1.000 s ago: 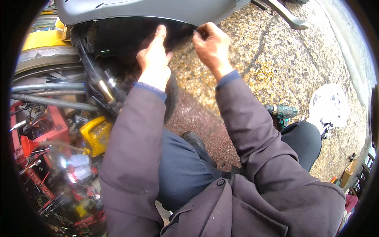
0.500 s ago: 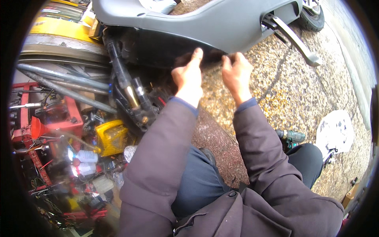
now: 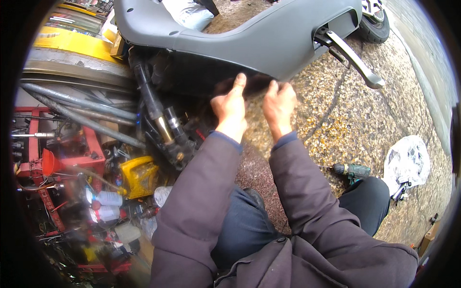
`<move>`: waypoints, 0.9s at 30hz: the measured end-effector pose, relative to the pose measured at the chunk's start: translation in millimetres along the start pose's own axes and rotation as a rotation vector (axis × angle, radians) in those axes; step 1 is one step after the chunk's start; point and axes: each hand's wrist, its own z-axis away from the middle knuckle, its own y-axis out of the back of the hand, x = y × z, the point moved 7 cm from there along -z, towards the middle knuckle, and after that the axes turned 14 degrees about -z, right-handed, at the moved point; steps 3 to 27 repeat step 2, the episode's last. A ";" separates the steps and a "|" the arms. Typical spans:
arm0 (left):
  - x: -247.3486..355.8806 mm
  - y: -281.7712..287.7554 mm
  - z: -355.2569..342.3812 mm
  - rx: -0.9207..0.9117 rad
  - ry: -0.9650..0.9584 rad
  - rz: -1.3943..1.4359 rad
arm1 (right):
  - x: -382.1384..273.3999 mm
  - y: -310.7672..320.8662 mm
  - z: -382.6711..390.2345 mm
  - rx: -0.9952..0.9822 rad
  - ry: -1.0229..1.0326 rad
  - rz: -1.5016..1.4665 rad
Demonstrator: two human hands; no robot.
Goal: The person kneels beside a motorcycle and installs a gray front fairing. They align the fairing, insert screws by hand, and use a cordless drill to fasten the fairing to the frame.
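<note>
A grey scooter body panel (image 3: 240, 45) lies across the top of the view, with a dark black underside panel (image 3: 192, 72) below it. My left hand (image 3: 230, 108) is closed at the lower edge of the black panel, thumb pointing up along it. Just right of it, my right hand (image 3: 279, 105) is closed too, near the pointed corner of the grey panel. Both sets of fingers curl out of sight behind the panel's edge, so their exact hold is partly hidden. A silver-and-black fork tube (image 3: 152, 103) stands left of my hands.
On the right, a metal lever (image 3: 355, 62) juts from the body near a wheel (image 3: 375, 29). A green-and-black cordless drill (image 3: 353, 170) lies beside my knee, with a white plastic bag (image 3: 408, 161) farther right. A red metal frame (image 3: 89, 144) and yellow container (image 3: 139, 176) crowd the left.
My right hand has shifted left, closer to my left hand. The scooter and surroundings appear lower in the picture. Both hands stay closed at the panel's edge.
</note>
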 end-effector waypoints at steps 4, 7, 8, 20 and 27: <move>0.0 -0.1 -2.4 -0.015 -0.021 -0.011 | 3.3 -1.7 -0.2 0.045 0.006 -0.013; 0.0 -0.1 -2.4 -0.015 -0.021 -0.011 | 3.3 -1.7 -0.2 0.045 0.006 -0.013; 0.0 -0.1 -2.4 -0.015 -0.021 -0.011 | 3.3 -1.7 -0.2 0.045 0.006 -0.013; 0.0 -0.1 -2.4 -0.015 -0.021 -0.011 | 3.3 -1.7 -0.2 0.045 0.006 -0.013; 0.0 -0.1 -2.4 -0.015 -0.021 -0.011 | 3.3 -1.7 -0.2 0.045 0.006 -0.013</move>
